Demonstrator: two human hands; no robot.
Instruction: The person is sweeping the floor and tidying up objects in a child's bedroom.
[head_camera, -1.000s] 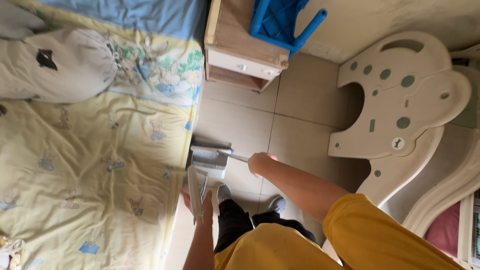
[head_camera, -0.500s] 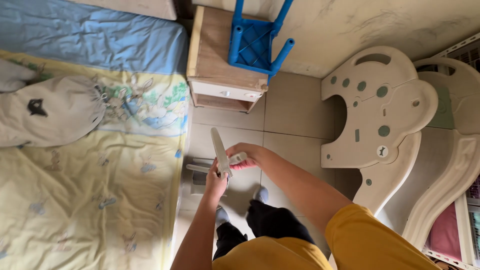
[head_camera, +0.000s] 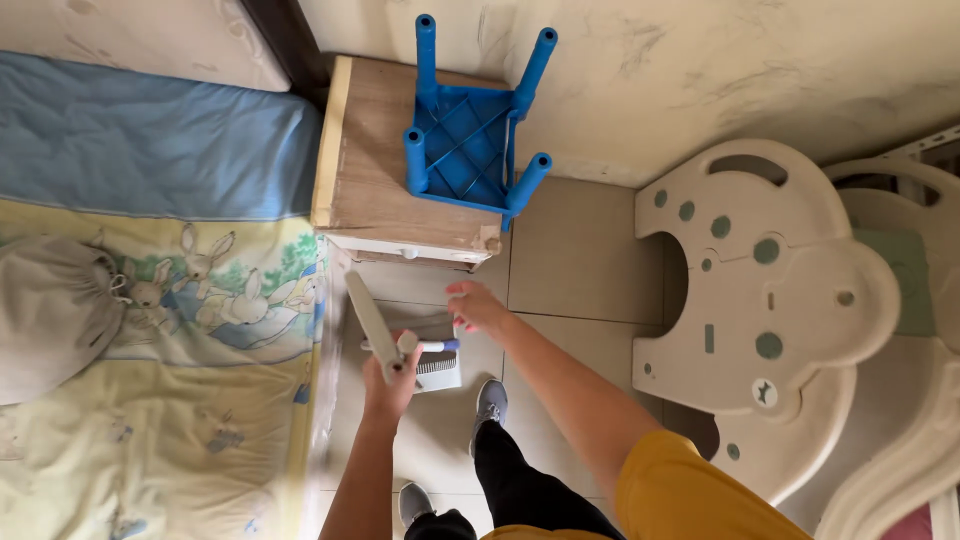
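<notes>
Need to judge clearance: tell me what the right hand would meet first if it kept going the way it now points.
Probably the wooden bedside cabinet: the right hand, fingers spread, points up-frame toward its drawer front. Depth is unclear, since the hand may be above the cabinet's height.

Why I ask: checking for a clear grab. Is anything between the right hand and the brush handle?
Nothing visible. The right hand is open right beside the brush handle, with only floor between them. The left hand grips a grey handle off to the side.
</notes>
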